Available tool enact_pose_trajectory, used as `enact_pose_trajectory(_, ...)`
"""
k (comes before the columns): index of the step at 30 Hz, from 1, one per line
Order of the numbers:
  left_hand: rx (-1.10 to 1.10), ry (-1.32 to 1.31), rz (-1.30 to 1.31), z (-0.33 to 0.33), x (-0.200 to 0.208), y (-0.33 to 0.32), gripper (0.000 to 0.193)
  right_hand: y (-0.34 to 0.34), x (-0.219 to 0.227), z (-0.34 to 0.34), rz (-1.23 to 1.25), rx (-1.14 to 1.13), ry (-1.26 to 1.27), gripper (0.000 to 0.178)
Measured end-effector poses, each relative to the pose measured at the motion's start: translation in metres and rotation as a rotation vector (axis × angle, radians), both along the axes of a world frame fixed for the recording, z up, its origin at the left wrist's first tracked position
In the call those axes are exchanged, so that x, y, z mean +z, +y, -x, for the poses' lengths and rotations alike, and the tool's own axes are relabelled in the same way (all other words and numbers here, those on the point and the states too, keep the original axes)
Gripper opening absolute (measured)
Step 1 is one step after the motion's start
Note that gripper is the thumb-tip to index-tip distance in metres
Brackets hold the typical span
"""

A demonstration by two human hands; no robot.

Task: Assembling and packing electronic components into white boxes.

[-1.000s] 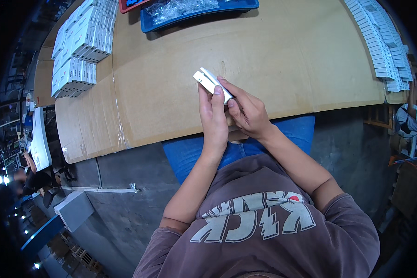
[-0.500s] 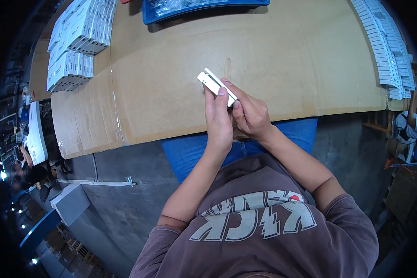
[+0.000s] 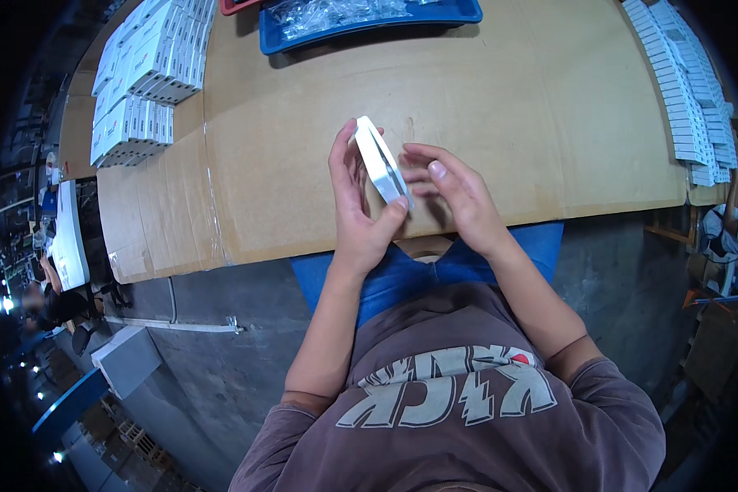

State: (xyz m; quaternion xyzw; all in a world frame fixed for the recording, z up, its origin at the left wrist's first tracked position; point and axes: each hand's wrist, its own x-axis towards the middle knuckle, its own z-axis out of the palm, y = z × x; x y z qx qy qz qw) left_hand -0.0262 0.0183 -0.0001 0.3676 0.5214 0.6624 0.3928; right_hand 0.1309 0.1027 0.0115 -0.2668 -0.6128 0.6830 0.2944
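Observation:
A slim white carton (image 3: 379, 161) is held up over the near middle of the cardboard-covered table (image 3: 549, 123). My left hand (image 3: 362, 225) grips it, thumb at the near end and fingers along its left side. A dark slit runs along the carton's edge, where a side seems to be bowed or parted. Just to the right, my right hand (image 3: 467, 205) is open, its fingers apart and pointing toward the carton. Whether its fingertips touch the carton I cannot tell.
Stacks of white cartons (image 3: 143, 74) stand at the table's left, and more stacked cartons (image 3: 687, 102) at its right. A blue tray (image 3: 377, 33) with clear plastic-wrapped pieces lies at the far edge, beside a red tray (image 3: 236, 6). Another person (image 3: 53, 299) is at far left.
My right hand has let go of the carton and drawn back to the right. The left hand has shifted its grip, and the carton now stands more upright, with its edge gap showing.

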Motion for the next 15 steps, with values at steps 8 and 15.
enact_pose_trajectory(8,-0.110,0.092,-0.041,-0.004,0.004,0.000,0.103,-0.009,0.009,0.011,0.347,-0.029,0.082,0.053)
enact_pose_trajectory(15,0.087,-0.231,0.077,-0.028,0.010,-0.004,0.087,-0.018,0.001,0.016,-0.342,-0.112,-0.018,0.055)
